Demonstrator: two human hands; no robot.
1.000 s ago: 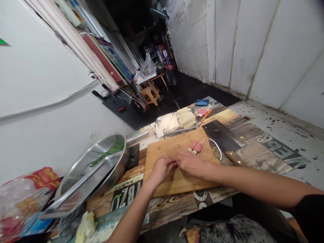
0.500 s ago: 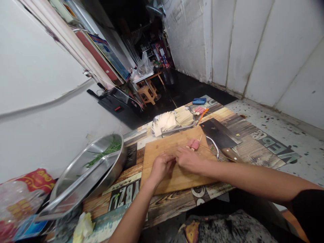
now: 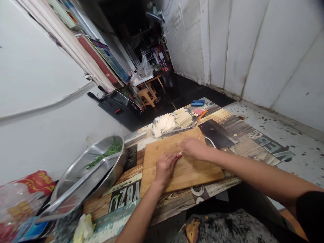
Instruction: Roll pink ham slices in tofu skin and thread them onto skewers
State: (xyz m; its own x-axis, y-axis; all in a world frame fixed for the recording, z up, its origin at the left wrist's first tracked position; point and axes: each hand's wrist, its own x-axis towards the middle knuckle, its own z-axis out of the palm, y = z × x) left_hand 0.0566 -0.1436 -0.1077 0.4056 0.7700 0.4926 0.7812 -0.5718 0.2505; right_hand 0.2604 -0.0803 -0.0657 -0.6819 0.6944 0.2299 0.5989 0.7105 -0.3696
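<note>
On the wooden cutting board, my left hand is closed around a small roll whose pale end shows at the fingertips. My right hand is just beyond it, over the upper right of the board, smeared by motion. Its fingers cannot be made out, nor whether they hold anything. A thin skewer tip seems to poke out above that hand, and the pink rolls seen earlier there are hidden. Behind the board stands a metal tray with white enoki mushrooms and pale yellowish sheets.
Right of the tray lie pink rolls, an orange-handled tool and a blue box. At left, a steel basin holds green stalks, a metal tray leaning across it. A pale leaf piece lies near the front edge.
My right hand has moved away from the left, up and slightly right, covering the pink rolls. The left hand has shifted slightly right, and a roll's pale end now shows at its fingertips.
</note>
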